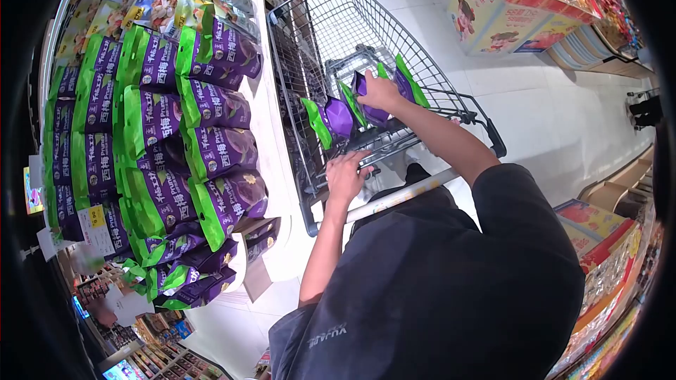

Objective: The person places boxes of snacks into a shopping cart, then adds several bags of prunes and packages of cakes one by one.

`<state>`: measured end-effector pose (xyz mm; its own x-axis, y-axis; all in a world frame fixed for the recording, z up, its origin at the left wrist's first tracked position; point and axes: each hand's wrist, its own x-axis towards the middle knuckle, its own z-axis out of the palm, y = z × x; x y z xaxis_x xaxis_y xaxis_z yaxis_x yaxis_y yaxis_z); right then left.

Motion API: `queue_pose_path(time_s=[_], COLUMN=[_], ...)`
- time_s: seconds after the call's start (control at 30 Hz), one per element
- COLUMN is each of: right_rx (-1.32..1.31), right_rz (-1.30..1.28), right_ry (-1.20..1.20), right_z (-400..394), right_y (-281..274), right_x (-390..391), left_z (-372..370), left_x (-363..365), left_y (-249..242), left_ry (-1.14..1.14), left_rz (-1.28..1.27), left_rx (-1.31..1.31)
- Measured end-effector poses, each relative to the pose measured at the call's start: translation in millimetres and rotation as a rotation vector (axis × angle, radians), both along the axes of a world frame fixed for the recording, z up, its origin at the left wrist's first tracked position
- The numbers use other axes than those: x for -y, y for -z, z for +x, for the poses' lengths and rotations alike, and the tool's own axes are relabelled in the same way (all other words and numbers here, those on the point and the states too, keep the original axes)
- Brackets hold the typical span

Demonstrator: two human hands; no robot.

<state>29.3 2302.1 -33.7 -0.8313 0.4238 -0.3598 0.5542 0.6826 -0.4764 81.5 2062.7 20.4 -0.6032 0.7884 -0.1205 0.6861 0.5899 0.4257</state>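
Note:
My right hand reaches into the shopping cart, its fingers closed on a purple and green bag of prunes. Another bag of prunes leans to its left inside the cart, and one more bag stands on the right, partly behind my hand and forearm. My left hand rests on the cart's near wire edge, fingers apart and holding no bag. The fingertips of my right hand are partly hidden against the purple film.
On the left, a display shelf bears stacked prune bags, with other snack packs behind. The cart's pale handle bar crosses before my body. A printed candy bin stands at the upper right, beyond the white tiled floor.

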Motion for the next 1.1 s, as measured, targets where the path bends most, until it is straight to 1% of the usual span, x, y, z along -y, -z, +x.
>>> queue_pose_path(time_s=[0.13,0.17,0.23,0.3,0.37,0.47,0.53,0.63,0.73,0.77,0.83,0.87,0.9,0.93,0.97,1.0,1.03,1.07,1.1], right_rx=[0.052,0.063,0.066,0.088,0.074,0.052,0.065,0.106,0.226,0.217,0.067,-0.029,-0.036,-0.060,-0.085,-0.102,-0.120,-0.126,-0.166], right_rz=[0.032,0.053,0.068,0.114,0.105,0.163,0.173,0.154,0.102,0.110,0.114,0.109,0.114,0.067,0.019,-0.003,-0.024,-0.020,-0.088], right_ry=[-0.010,0.012,0.036,0.025,0.025,0.048,0.054,0.026,0.059,0.058,0.058,0.046,0.057,0.038,0.022,0.015,0.007,0.022,0.024], right_z=[-22,-29,-34,-37,-32,-23,-19,-19,-22,-20,-8,4,17,31,46,63,77,89,100], right_y=[33,50,64,69,69,85,83,76,54,41,16,-3,-20,-35,-49,-65,-75,-71,-65], right_x=[7,7,10,14,14,11,10,4,5,7,10,13,16,19,24,30,35,37,39], left_z=[1,2,2,2,2,3,4,3,3,2,-6,-12,-17,-30,-50,-74,-105,-138,-178], left_x=[2,5,8,9,9,10,10,10,13,13,16,17,18,18,17,17,17,13,8], left_y=[4,6,10,8,6,6,13,9,14,15,4,1,-1,3,17,-6,-3,-13,-4], left_ry=[0.021,0.015,0.004,0.002,-0.029,-0.030,-0.019,-0.020,-0.022,-0.013,0.002,-0.015,-0.030,-0.110,-0.186,-0.222,-0.203,-0.251,-0.323], left_rz=[0.009,0.018,0.040,0.011,0.016,0.022,0.027,0.001,0.010,0.010,0.036,0.091,0.144,0.321,0.446,0.364,0.374,0.386,0.453], left_rx=[-0.038,-0.050,-0.046,-0.025,-0.021,-0.011,-0.018,-0.003,-0.003,0.008,0.025,0.174,0.325,0.609,0.753,0.602,0.392,0.261,0.188])
